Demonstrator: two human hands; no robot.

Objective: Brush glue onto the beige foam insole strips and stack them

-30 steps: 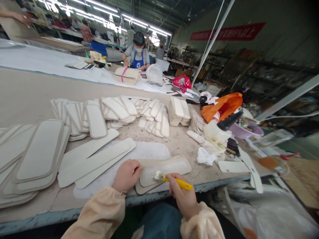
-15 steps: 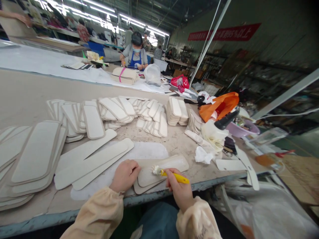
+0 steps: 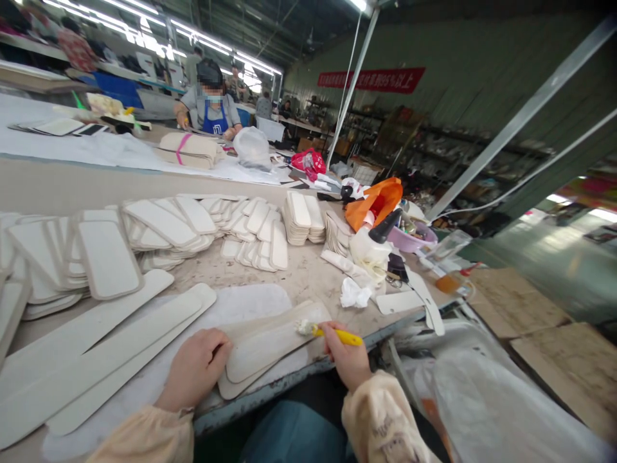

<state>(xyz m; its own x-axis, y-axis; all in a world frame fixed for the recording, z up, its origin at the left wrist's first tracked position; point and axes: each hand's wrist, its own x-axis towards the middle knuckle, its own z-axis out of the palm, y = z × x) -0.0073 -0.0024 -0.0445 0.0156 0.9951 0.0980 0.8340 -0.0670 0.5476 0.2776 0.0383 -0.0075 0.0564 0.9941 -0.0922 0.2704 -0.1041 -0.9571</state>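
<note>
My right hand (image 3: pixel 348 354) is closed around the yellow handle of a brush (image 3: pixel 340 334). Its bristles, thick with white paste, touch the right part of a long, round-cornered pale panel (image 3: pixel 263 350). That panel lies over another similar piece near the table's front edge. With curled fingers, my left hand (image 3: pixel 195 368) presses on the panel's left end; its fingertips are partly hidden. Under the panels spreads a white sheet (image 3: pixel 265 299). Long pale strips (image 3: pixel 120 350) lie left of my left hand.
Piles of pale panels (image 3: pixel 164 225) run across the table (image 3: pixel 308 280). To the right are crumpled white paper (image 3: pixel 355 293), an orange bag (image 3: pixel 373 204), a purple basin (image 3: pixel 412 238) and a bottle of amber liquid (image 3: pixel 450 281). Opposite, a person (image 3: pixel 212 106) works at another table.
The view has swung right, so the table's things sit further left. The brush has shifted slightly along the panel towards its right part. Both hands keep their grip.
</note>
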